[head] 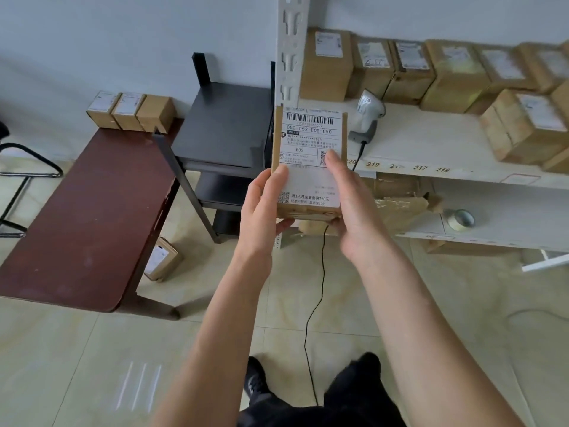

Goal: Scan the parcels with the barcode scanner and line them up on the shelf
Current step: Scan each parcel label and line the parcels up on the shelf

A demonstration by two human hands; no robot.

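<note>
Tiled floor lies open before the white shelf, whose front edge sits just behind the raised parcel. Three boxes line the brown table's far edge. Left hand and right hand both grasp the parcel, label upward. One scanner rests on the shelf.

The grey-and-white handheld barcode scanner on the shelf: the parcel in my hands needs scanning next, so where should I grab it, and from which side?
Probably by the dark grey handle of the grey-and-white barcode scanner, coming from the front of the white shelf. The handle end points toward the shelf edge, with the cable trailing from it, while the white head leans back toward the boxes. The right hand is nearer.
</note>
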